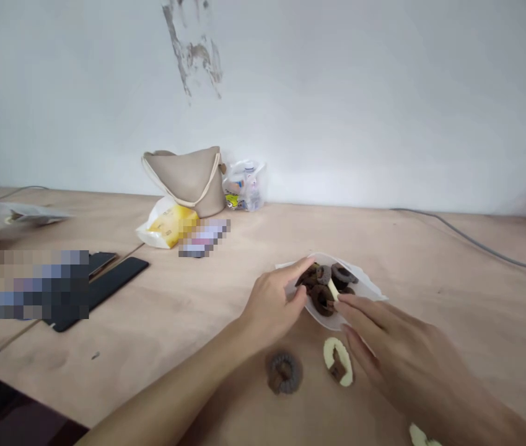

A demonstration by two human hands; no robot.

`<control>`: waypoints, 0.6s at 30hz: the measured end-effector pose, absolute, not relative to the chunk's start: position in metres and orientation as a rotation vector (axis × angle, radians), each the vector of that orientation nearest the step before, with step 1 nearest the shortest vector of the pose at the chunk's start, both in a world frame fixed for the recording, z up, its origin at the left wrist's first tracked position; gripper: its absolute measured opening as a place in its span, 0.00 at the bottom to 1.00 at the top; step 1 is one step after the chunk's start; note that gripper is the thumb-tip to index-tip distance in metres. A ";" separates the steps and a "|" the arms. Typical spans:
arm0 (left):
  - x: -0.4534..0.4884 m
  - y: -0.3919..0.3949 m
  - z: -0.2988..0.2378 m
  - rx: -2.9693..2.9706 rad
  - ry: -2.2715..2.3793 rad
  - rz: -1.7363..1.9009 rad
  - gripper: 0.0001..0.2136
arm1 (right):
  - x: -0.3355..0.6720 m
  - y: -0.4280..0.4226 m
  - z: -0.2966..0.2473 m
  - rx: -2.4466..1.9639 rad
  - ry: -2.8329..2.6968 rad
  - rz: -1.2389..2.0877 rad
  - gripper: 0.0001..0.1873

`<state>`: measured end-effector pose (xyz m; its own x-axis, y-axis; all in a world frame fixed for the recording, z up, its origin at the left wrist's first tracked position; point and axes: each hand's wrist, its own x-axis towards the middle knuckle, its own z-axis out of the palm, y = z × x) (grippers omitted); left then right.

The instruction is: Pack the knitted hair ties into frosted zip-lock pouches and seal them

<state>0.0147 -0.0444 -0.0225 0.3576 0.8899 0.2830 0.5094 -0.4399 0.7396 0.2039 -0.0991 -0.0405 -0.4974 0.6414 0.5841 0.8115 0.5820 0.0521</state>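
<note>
Left hand [269, 303] — fingers spread — touches bag [365, 286]; right hand [397, 341] pinches cream band [333, 290]; print on yellow packet [172, 224] unreadable.

On the wooden table [430, 260], near the white wall [360, 93], there stands a beige bag [188, 176]. Just beside it is a clear plastic bag [260, 192] with a bottle [249, 176] inside. In front lie a yellow and white packet [170, 224] and a pixelated flat object [204, 238]. More to the left is a long black object [114, 286]. At the right, a grey cable [481, 241] lies on the table.
</note>
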 end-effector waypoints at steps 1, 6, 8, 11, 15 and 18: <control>0.015 -0.044 -0.022 2.082 1.213 0.919 0.24 | 0.196 -0.104 -0.039 -1.115 -2.339 -0.330 0.11; 0.015 -0.045 -0.020 2.081 1.222 0.916 0.24 | 0.144 -0.120 -0.055 -0.760 -2.465 -0.256 0.03; 0.015 -0.045 -0.020 2.085 1.221 0.914 0.24 | 0.131 -0.120 -0.067 -0.751 -2.441 -0.379 0.03; 0.014 -0.044 -0.020 2.083 1.219 0.897 0.24 | 0.132 -0.120 -0.072 -0.742 -2.450 -0.442 0.06; 0.013 -0.043 -0.021 2.075 1.214 0.888 0.24 | 0.162 -0.119 -0.050 -0.714 -2.426 -0.407 0.07; 0.014 -0.043 -0.022 2.068 1.193 0.899 0.25 | 0.189 -0.108 -0.037 -0.911 -2.332 -0.501 0.14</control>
